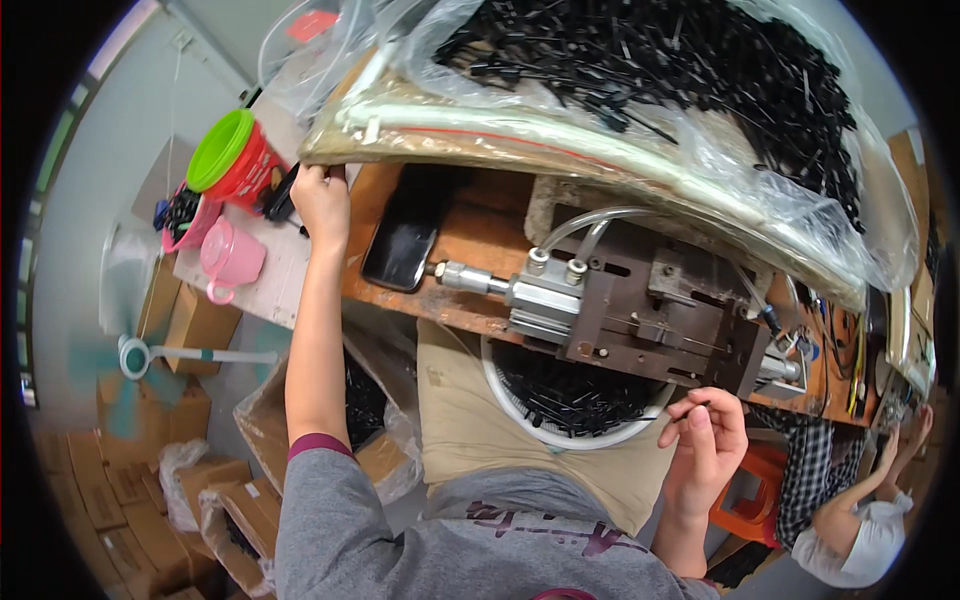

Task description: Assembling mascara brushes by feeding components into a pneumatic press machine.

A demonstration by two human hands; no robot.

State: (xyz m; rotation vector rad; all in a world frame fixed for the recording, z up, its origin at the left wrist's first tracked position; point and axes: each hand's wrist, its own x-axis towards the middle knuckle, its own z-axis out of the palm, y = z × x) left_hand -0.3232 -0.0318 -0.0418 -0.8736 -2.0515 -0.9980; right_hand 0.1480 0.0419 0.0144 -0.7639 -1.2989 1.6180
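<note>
My left hand (323, 208) is closed at the near left corner of a plastic-lined tray (480, 128), and its fingertips are hidden there. Beside it lie some black pieces (283, 196). My right hand (706, 440) pinches a thin black stick-like part (648, 418) beside the right rim of a round white basket (507, 385). Many small black parts (575, 395) fill that basket, which sits at my lap under the bench edge. Between my hands, a brown metal fixture (625, 310) with a silver air cylinder (545, 308) and clear hoses is mounted on the bench.
Long black parts (660, 60) heap the tray. A black phone (405, 235) lies on the wooden bench (365, 205). To the left stand a red and green bucket (225, 155), a pink mug (232, 252) and a fan (135, 357). A co-worker's arm (850, 510) is at right, near an orange stool (750, 490).
</note>
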